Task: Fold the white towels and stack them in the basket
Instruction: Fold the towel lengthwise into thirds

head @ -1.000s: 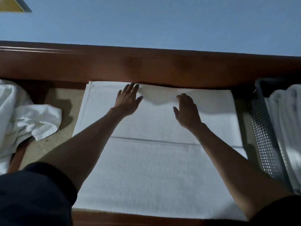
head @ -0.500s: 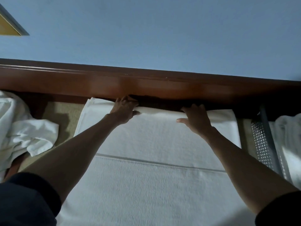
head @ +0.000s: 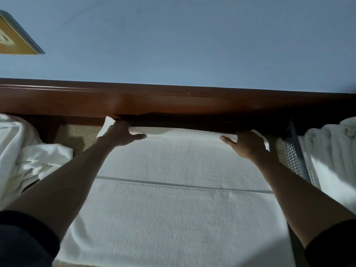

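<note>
A large white towel (head: 179,205) lies spread flat in front of me, a thin stitched line crossing its middle. My left hand (head: 120,134) grips the towel's far left corner, fingers curled under the edge and thumb on top. My right hand (head: 245,143) grips the far right corner the same way. The far edge is lifted slightly off the surface between the two hands, under the dark wooden rail (head: 173,105). At the right stands a grey perforated basket (head: 293,157) with white towels (head: 331,157) in it.
A heap of crumpled white towels (head: 27,158) lies at the left on the beige surface (head: 81,133). The wooden rail runs along the back below a blue wall (head: 183,45). A framed picture corner (head: 17,37) shows top left.
Both hands moved from the towel's middle to its far edge, spread apart to the two far corners and took hold of them. The view tilted upward.
</note>
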